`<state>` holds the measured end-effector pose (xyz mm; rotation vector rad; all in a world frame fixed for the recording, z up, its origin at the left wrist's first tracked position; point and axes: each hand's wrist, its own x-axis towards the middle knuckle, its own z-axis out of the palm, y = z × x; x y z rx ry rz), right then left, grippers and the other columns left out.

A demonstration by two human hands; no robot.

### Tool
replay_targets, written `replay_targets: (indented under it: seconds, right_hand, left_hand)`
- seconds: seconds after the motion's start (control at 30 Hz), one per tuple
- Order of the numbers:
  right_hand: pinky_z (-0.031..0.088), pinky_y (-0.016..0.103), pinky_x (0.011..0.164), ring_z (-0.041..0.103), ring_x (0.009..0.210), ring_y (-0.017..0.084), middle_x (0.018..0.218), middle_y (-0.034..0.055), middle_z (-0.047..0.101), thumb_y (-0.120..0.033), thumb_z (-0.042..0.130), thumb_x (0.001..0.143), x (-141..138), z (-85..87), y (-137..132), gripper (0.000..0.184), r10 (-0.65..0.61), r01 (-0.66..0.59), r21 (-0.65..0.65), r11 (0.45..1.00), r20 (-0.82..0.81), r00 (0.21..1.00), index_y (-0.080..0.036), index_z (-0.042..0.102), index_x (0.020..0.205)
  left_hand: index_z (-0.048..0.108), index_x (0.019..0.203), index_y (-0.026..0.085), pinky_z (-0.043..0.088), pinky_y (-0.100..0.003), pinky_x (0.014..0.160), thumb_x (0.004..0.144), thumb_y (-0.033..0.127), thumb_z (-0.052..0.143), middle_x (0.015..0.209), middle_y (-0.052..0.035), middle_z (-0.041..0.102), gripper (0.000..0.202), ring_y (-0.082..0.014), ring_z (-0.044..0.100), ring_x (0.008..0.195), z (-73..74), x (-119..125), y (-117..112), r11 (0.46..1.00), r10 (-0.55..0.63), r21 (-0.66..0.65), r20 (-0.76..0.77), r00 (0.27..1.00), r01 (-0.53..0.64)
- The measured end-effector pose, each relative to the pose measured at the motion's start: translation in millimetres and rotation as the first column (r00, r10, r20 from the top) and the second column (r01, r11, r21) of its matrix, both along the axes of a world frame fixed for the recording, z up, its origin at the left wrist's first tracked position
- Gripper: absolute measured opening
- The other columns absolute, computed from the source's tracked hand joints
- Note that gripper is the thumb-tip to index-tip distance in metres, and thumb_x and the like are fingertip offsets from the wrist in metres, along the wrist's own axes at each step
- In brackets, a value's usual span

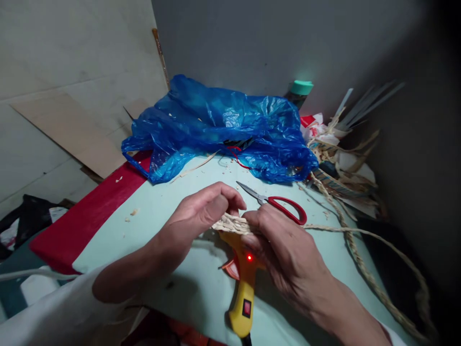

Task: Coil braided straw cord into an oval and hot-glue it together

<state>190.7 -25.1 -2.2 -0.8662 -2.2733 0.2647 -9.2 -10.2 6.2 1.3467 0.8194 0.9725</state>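
Note:
A pale piece of braided straw [232,224] sits between my two hands in the middle of the view. My left hand [203,211] has its thumb and fingers curled at the left end of the braid; its lower fingers are partly hidden. With thumb and fingers pinched, my right hand [288,250] grips the braid's right end. A thin straw cord [334,228] trails off to the right from behind that hand. Below the braid lies a yellow and orange glue gun [245,293], its red light on and its nozzle hidden. Red-handled scissors [288,205] rest just beyond my right hand.
Across the back of the pale-green table cover [151,216] spreads a crumpled blue plastic bag [223,125]. A bottle with a green cap [301,87] stands behind it. Glue sticks [370,105] and straw scraps are heaped at right, near a thick braided rope [360,269].

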Motion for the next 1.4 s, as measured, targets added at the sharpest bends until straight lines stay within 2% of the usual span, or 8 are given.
replay_targets:
  seconds: [0.07,0.17,0.23,0.53,0.93,1.07,1.2,1.4]
  right_hand:
    - [0.038,0.024,0.055,0.047,0.064,0.014,0.074,-0.0009,0.05,-0.018,0.044,0.105,1.6,-0.2,-0.6,0.013,-0.019,0.02,-0.021,1.0,0.012,1.0,-0.02,0.049,0.093]
    - [0.038,0.025,0.056,0.048,0.064,0.013,0.074,-0.0006,0.051,-0.021,0.042,0.106,3.1,-2.2,0.1,0.017,-0.035,0.036,-0.035,0.999,0.024,0.999,-0.019,0.05,0.092]
    - [0.038,0.025,0.057,0.049,0.064,0.013,0.075,-0.0001,0.053,-0.025,0.041,0.108,3.6,-3.3,0.7,0.021,-0.039,0.041,-0.064,0.997,0.032,0.999,-0.018,0.052,0.092]
    - [0.036,0.024,0.063,0.046,0.069,0.012,0.078,-0.0005,0.052,-0.015,0.039,0.105,5.0,-1.4,-3.9,0.018,0.005,0.001,-0.131,0.991,0.049,0.999,-0.017,0.051,0.091]
    - [0.039,0.023,0.063,0.048,0.069,0.013,0.077,0.0005,0.054,-0.015,0.038,0.104,2.2,-3.0,-2.6,0.019,0.015,-0.014,-0.053,0.998,0.012,1.0,-0.015,0.053,0.093]
    - [0.038,0.024,0.062,0.046,0.067,0.013,0.075,0.0003,0.051,-0.017,0.038,0.106,2.2,-6.2,3.9,0.021,-0.054,0.051,0.086,0.995,0.043,0.998,-0.015,0.053,0.091]
    - [0.036,0.025,0.06,0.043,0.066,0.013,0.075,-0.001,0.046,-0.016,0.042,0.105,3.5,-8.1,5.2,0.014,-0.127,0.116,0.174,0.978,0.055,0.99,-0.015,0.051,0.094]
    - [0.035,0.025,0.062,0.042,0.069,0.014,0.078,-0.0005,0.045,-0.016,0.04,0.106,3.7,-11.1,2.4,0.012,-0.158,0.148,0.204,0.968,0.034,0.987,-0.016,0.049,0.097]
  left_hand:
    - [0.068,0.108,0.022,0.054,-0.032,0.078,0.096,0.05,0.059,0.101,-0.0058,0.067,0.032,-0.0207,0.064,0.089,0.6,-4.3,1.9,0.964,0.073,0.264,-0.171,0.982,-0.025]
    - [0.068,0.109,0.018,0.049,-0.038,0.091,0.091,0.03,0.068,0.109,-0.0091,0.069,0.022,-0.0245,0.062,0.101,-3.0,-7.0,5.6,0.713,0.278,0.696,-0.39,0.878,0.083]
    - [0.068,0.107,0.016,0.048,-0.04,0.088,0.093,0.02,0.062,0.105,-0.0097,0.071,0.016,-0.0244,0.061,0.097,-7.0,-6.5,7.1,0.588,0.343,0.779,-0.486,0.803,0.22]
    - [0.061,0.093,0.016,0.046,-0.041,0.081,0.091,0.008,0.048,0.083,-0.0062,0.068,0.016,-0.0211,0.06,0.081,-8.7,-4.1,3.7,0.507,0.324,0.788,-0.549,0.77,0.348]
    - [0.064,0.095,0.02,0.051,-0.04,0.1,0.087,0.004,0.052,0.082,-0.0063,0.074,0.021,-0.0184,0.068,0.076,-18.8,-1.5,-0.4,0.566,0.293,0.806,-0.392,0.872,0.172]
    - [0.065,0.123,0.019,0.051,-0.038,0.102,0.09,0.008,0.059,0.112,-0.0109,0.075,0.036,-0.0253,0.066,0.115,-17.0,-0.6,5.5,0.576,0.298,0.81,-0.33,0.896,0.107]
    - [0.045,0.15,0.033,0.047,-0.034,0.107,0.081,0.021,0.079,0.152,-0.006,0.052,0.077,-0.024,0.055,0.131,-1.7,-4.5,5.8,0.908,0.258,0.408,-0.365,0.895,-0.096]
    - [0.068,0.099,0.018,0.053,-0.022,0.075,0.09,0.036,0.072,0.084,-0.0014,0.071,0.021,-0.0127,0.066,0.079,2.3,-1.8,5.8,0.996,0.07,-0.056,-0.013,0.997,-0.071]
